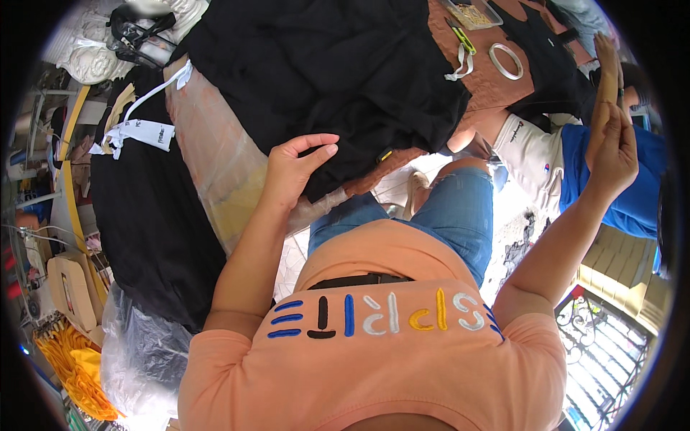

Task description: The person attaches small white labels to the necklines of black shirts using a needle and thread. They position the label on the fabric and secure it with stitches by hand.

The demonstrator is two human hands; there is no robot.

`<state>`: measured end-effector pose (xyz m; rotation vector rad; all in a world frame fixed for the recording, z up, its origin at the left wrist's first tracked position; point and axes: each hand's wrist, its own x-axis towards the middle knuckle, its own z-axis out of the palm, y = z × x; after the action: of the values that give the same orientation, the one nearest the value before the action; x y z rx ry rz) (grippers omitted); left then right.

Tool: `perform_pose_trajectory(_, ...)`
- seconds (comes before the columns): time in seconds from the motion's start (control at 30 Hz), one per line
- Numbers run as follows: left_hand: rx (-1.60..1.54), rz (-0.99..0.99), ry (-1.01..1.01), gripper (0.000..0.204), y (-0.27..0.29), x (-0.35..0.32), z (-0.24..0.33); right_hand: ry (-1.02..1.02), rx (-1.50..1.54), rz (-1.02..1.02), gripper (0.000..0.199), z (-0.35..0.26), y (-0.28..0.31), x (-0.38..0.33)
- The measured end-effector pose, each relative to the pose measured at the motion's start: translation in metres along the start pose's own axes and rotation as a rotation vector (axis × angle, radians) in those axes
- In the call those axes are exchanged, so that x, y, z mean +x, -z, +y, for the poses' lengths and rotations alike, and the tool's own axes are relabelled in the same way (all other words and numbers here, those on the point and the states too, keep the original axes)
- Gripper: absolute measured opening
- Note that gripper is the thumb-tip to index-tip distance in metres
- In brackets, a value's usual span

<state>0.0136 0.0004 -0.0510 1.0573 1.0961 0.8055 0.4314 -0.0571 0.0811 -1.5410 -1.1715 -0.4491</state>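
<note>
My left hand (293,172) hovers over the near edge of a large black cloth (323,65). Its thumb and forefinger curve toward each other in a loose pinch; anything between the tips is too thin to make out. Far out to the right, my right hand (617,154) is raised, thumb and fingers pressed together, with what they hold, if anything, not visible. A small black-and-yellow thing (385,155) lies at the cloth's edge, right of my left hand. The black cloth spreads over a brown-covered table (478,72).
Yellow-green snips (462,37), a white ring-shaped roll (506,61) and a clear tray (496,14) of small pieces lie at the back right. A co-worker's arm (606,79) rises beside my right hand. More black fabric (144,215) with white tags (144,134) hangs left.
</note>
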Motion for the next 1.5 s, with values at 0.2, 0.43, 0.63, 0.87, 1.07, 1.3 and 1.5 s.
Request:
perform_pose_trajectory(0.2, -0.024, 0.004, -0.039, 0.019, 0.001, -0.002, -0.007, -0.243, 0.436, 0.110, 0.015, 0.007, -0.007, 0.002)
perform_pose_trajectory(0.43, 0.038, 0.077, -0.125, 0.021, -0.009, -0.001, -0.011, -0.628, 1.163, -0.069, 0.020, 0.010, -0.007, 0.022)
perform_pose_trajectory(0.63, 0.117, 0.114, -0.075, 0.023, -0.011, -0.009, 0.003, -0.618, 1.181, -0.173, 0.021, 0.015, -0.003, 0.013)
perform_pose_trajectory(0.87, 0.044, 0.175, -0.100, 0.025, -0.021, -0.024, 0.027, -0.601, 1.130, -0.528, 0.018, 0.045, -0.014, 0.019)
perform_pose_trajectory(1.07, -0.061, 0.193, -0.058, 0.023, -0.024, -0.023, 0.032, -0.628, 1.145, -0.440, 0.016, 0.097, -0.023, 0.059)
perform_pose_trajectory(1.3, 0.137, 0.144, -0.057, 0.025, -0.034, -0.022, 0.038, -0.520, 0.880, -0.117, 0.013, 0.149, -0.052, 0.022)
perform_pose_trajectory(1.5, 0.328, -0.029, -0.095, 0.029, -0.045, -0.042, 0.055, -0.358, 0.574, -0.102, 0.015, 0.053, -0.062, -0.025)
